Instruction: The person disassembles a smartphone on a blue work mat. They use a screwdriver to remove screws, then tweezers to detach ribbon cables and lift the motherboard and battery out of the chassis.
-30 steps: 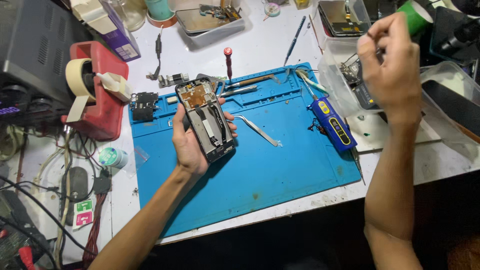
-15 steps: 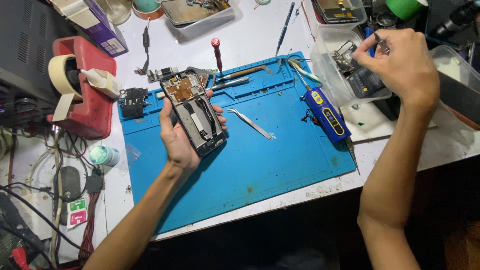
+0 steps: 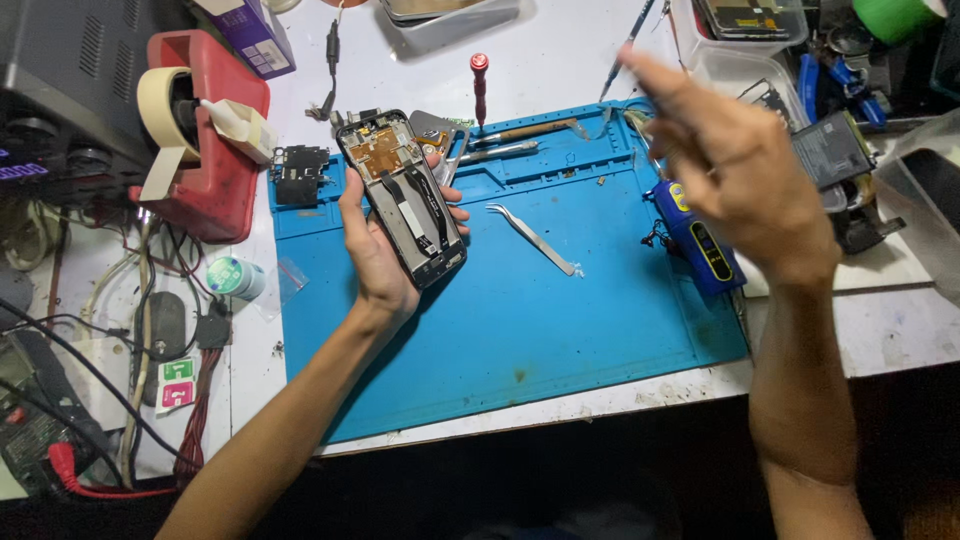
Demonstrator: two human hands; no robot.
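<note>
Your left hand point(image 3: 385, 262) grips the opened phone point(image 3: 403, 196), back cover already off and boards bare, above the blue mat point(image 3: 520, 330), while your right hand point(image 3: 735, 175) hovers blurred, seemingly pinching something I can't tell, with tweezers point(image 3: 535, 240) lying untouched between them.

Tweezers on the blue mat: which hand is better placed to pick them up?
Probably the right hand: it looks empty, raised just right of the tweezers. The left hand is holding the opened phone.
</note>
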